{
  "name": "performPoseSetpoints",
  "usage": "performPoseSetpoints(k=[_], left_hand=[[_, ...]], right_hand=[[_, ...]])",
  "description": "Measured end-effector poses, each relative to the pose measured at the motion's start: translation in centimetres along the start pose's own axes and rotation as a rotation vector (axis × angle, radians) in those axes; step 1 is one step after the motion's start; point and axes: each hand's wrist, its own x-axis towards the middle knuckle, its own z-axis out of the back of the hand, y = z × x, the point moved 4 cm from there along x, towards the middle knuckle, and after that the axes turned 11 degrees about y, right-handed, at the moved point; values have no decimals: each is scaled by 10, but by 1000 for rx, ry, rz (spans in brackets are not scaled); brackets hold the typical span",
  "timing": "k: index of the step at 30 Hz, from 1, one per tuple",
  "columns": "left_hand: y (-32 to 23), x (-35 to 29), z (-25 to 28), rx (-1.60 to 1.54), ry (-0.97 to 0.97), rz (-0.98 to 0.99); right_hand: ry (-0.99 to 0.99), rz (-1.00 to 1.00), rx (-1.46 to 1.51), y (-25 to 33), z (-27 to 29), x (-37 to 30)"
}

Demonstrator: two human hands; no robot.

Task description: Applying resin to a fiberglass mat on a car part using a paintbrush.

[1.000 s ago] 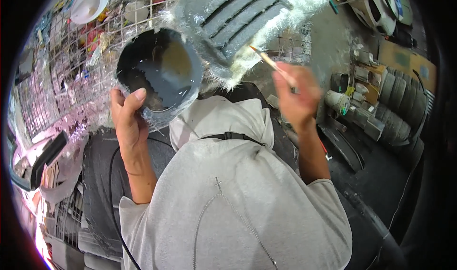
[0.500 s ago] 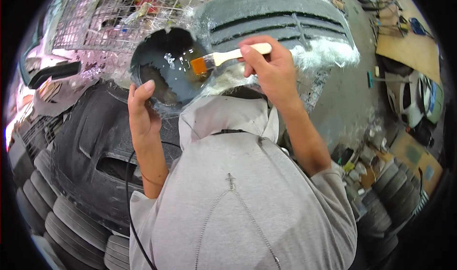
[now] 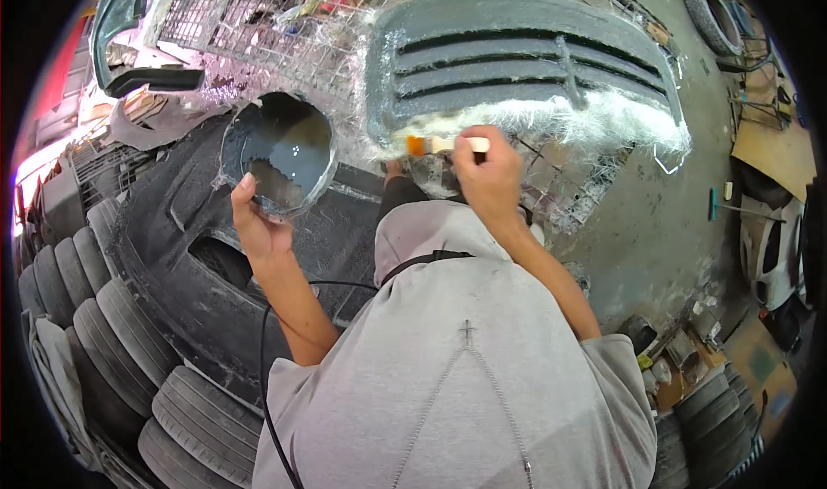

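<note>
My left hand point(image 3: 263, 235) grips the rim of a dark round bucket point(image 3: 303, 174), thumb over the edge. Its mouth tilts toward me, with a wet, shiny inside and some liquid. Closed round the pale handle of a paintbrush point(image 3: 439, 145) is my right hand point(image 3: 491, 179). The brush's orange bristles touch the near left edge of a grey slotted panel point(image 3: 508, 19), where white glass fibre point(image 3: 560, 123) sticks out in a shaggy fringe along the near side.
A metal grid point(image 3: 215, 15) strewn with scraps extends behind the bucket. Below it lies a large black moulded part point(image 3: 164, 256). Tyres point(image 3: 207, 403) are stacked at the lower left. A dark cable point(image 3: 264, 360) runs beside my left arm. At the right is concrete floor point(image 3: 637, 222).
My right hand has brought the brush out of the bucket and rightward to the panel's fibre edge. The bucket in my left hand sits lower, farther from the panel. The view has shifted.
</note>
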Motion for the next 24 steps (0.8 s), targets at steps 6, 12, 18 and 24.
performPoseSetpoints(k=[6, 12, 18, 24], left_hand=[[12, 1, 4, -31, -9, -32], [19, 4, 11, -3, 38, -41], [19, 0, 20, 54, -30, -72], [11, -3, 11, 42, -23, -28]], right_hand=[[16, 3, 214, 32, 0, 9], [28, -4, -79, 11, -3, 19], [17, -72, 185, 42, 41, -3], [111, 485, -319, 68, 50, -6]])
